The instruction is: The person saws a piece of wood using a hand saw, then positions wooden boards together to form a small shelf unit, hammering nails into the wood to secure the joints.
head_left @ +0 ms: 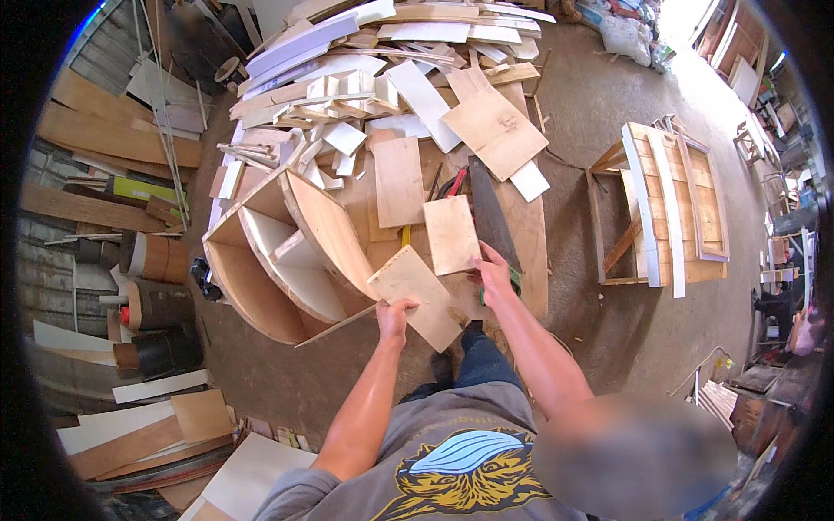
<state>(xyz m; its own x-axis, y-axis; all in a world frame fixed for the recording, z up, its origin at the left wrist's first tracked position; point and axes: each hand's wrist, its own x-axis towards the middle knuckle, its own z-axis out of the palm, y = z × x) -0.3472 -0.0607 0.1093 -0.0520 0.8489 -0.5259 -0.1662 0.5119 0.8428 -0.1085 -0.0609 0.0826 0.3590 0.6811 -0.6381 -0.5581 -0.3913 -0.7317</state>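
Note:
My left hand (395,319) is closed on the edge of a pale rectangular wooden board (419,297), thumb on top, and the board is tilted in front of my body. A second, smaller wooden board (451,233) is gripped at its lower right corner by my right hand (494,274). The two boards are close together, one just above the other in the view. Beside the right hand lies a handsaw (492,208) on the worktable (532,260), its green handle (515,281) partly hidden by that hand. A red-handled tool (456,183) lies behind the smaller board.
A curved wooden shelf unit (334,227) stands at the table's left. Loose boards (398,178) and a large heap of offcuts (347,65) cover the far part. To the right stands a slatted wooden frame (686,204) on the floor. Rolls and sheets (161,258) line the left wall.

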